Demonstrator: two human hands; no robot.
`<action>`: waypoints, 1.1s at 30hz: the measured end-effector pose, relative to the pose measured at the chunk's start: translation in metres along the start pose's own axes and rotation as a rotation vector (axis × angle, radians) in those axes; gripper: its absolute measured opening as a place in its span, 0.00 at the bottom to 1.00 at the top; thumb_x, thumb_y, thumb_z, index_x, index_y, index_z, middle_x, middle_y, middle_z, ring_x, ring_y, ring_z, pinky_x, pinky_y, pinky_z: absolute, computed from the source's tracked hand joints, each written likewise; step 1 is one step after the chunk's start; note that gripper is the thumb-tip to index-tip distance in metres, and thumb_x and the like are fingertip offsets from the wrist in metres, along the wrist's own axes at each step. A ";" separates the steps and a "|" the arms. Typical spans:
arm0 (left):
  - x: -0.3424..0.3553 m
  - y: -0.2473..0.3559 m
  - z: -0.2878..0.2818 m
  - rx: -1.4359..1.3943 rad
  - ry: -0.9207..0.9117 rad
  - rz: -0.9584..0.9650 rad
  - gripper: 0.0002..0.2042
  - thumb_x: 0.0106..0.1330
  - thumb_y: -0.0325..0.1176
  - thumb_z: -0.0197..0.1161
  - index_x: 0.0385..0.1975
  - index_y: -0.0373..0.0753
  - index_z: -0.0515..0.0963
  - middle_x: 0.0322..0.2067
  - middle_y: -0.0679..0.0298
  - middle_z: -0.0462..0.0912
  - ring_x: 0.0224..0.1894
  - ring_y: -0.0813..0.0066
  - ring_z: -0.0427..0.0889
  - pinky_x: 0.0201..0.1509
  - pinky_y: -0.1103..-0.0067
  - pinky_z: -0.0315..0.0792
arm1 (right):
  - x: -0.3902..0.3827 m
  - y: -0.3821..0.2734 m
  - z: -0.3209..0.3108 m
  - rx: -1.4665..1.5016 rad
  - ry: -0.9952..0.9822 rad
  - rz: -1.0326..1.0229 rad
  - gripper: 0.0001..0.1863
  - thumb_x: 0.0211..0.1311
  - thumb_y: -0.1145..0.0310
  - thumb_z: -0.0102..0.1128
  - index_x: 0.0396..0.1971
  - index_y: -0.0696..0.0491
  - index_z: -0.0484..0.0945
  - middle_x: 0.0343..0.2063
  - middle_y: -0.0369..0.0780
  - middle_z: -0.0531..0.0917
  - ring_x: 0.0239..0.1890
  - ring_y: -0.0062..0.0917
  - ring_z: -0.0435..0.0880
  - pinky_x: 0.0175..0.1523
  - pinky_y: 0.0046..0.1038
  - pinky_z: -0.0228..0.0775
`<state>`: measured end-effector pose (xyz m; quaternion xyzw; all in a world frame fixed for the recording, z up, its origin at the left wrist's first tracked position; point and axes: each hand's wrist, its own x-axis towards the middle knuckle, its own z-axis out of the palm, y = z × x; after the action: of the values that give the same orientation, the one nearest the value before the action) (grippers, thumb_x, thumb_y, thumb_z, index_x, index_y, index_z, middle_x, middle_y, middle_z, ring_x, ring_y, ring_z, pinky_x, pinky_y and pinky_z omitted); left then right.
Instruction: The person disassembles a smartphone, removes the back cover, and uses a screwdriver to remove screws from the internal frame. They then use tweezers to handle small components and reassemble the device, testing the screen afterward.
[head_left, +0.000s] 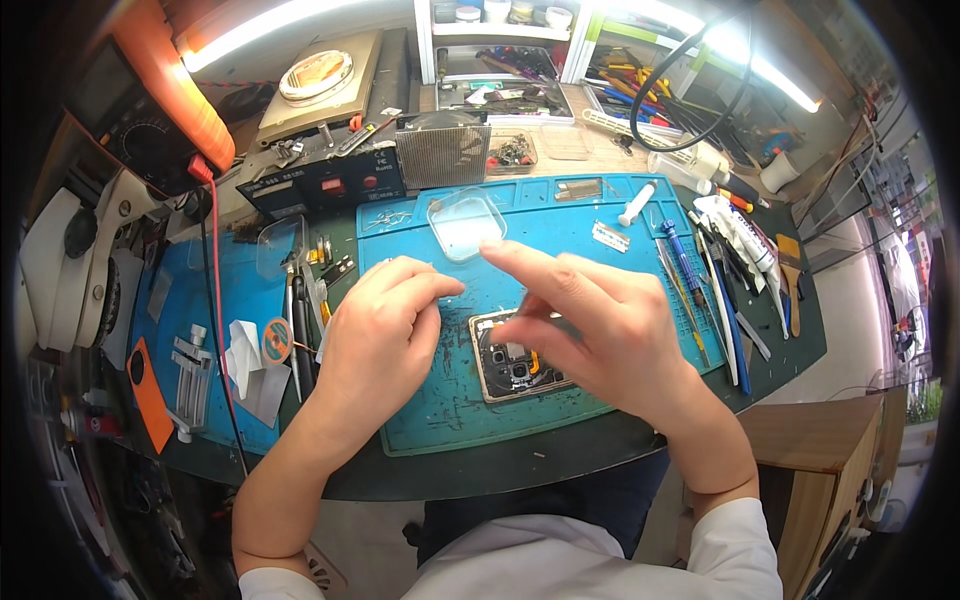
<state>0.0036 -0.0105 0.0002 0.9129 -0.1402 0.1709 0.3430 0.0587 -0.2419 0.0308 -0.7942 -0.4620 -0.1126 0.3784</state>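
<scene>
An opened smartphone (497,383) lies on the blue-green work mat (450,415), its inner boards, camera parts and an orange flex cable exposed. Above it hovers my right hand (610,315), index finger stretched out and thumb well apart from it; no object shows between them. The hand covers the phone's right part. My left hand (385,325) is over the mat to the left of the phone, its fingers curled and pressed together. Whatever its fingertips may hold is hidden or too small to make out. Just beyond both hands sits a shallow clear plastic box (465,222).
Tweezers, screwdrivers (680,255), a brush (789,270) and a white syringe (637,203) lie on the right. On the left are a metal clamp holder (190,380), a solder wire spool (277,340) and an orange plate (150,395). A black powered unit (325,186) stands behind.
</scene>
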 end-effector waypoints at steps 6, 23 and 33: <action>0.001 0.001 0.000 -0.009 -0.007 -0.007 0.11 0.66 0.15 0.61 0.45 0.31 0.85 0.41 0.55 0.87 0.43 0.58 0.86 0.45 0.69 0.79 | 0.001 0.001 0.002 0.056 0.003 -0.016 0.36 0.60 0.78 0.72 0.71 0.47 0.77 0.36 0.36 0.88 0.34 0.28 0.89 0.36 0.29 0.83; 0.002 -0.010 0.001 0.050 0.043 -0.037 0.08 0.66 0.18 0.62 0.41 0.32 0.86 0.39 0.54 0.86 0.43 0.53 0.86 0.49 0.65 0.78 | 0.003 0.016 -0.002 0.219 0.088 0.038 0.34 0.66 0.77 0.71 0.72 0.48 0.75 0.34 0.41 0.92 0.37 0.25 0.93 0.42 0.26 0.85; 0.004 -0.012 0.002 0.187 0.117 -0.054 0.13 0.67 0.19 0.64 0.51 0.32 0.83 0.40 0.53 0.86 0.43 0.54 0.85 0.49 0.65 0.78 | 0.009 0.049 0.011 0.152 0.383 0.222 0.14 0.75 0.76 0.64 0.57 0.57 0.78 0.43 0.43 0.93 0.46 0.27 0.94 0.49 0.27 0.84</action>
<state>0.0121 -0.0032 -0.0064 0.9330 -0.0786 0.2267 0.2683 0.1018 -0.2429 0.0035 -0.7736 -0.2985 -0.1837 0.5279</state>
